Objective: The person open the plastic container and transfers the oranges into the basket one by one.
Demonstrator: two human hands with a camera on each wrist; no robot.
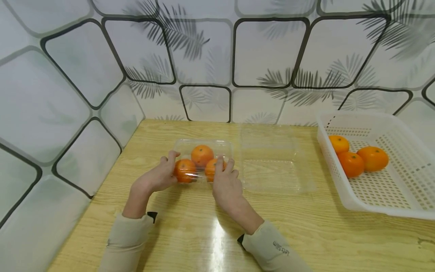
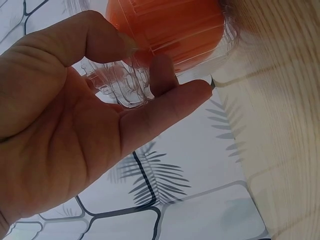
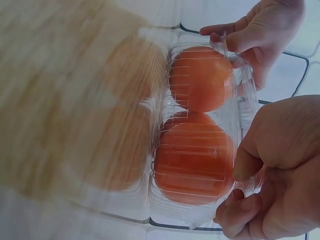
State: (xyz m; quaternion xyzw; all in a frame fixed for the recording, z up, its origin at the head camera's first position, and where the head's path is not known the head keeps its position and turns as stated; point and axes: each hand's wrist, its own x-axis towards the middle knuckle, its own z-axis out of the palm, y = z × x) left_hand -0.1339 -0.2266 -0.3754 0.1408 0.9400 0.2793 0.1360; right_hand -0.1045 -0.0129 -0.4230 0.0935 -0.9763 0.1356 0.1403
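Note:
A clear plastic clamshell box (image 1: 222, 144) stands on the table with three oranges (image 1: 202, 156) inside, one behind and two in front. Clear plastic covers the fruit; whether the lid is latched I cannot tell. My left hand (image 1: 158, 175) pinches the box's left edge between thumb and fingers, as the left wrist view shows close to an orange (image 2: 170, 30). At the right edge, my right hand (image 1: 227, 187) grips the rim with curled fingers and thumb. Both hands (image 3: 287, 170) appear in the right wrist view on the box's rim, beside the oranges (image 3: 195, 162).
Just right of the box lies another clear clamshell (image 1: 268, 175), opened flat. Farther right stands a white perforated basket (image 1: 353, 200) with three oranges (image 1: 372, 158) at its left side. A patterned wall (image 1: 207, 104) borders the wooden table (image 1: 190, 234) behind and on the left.

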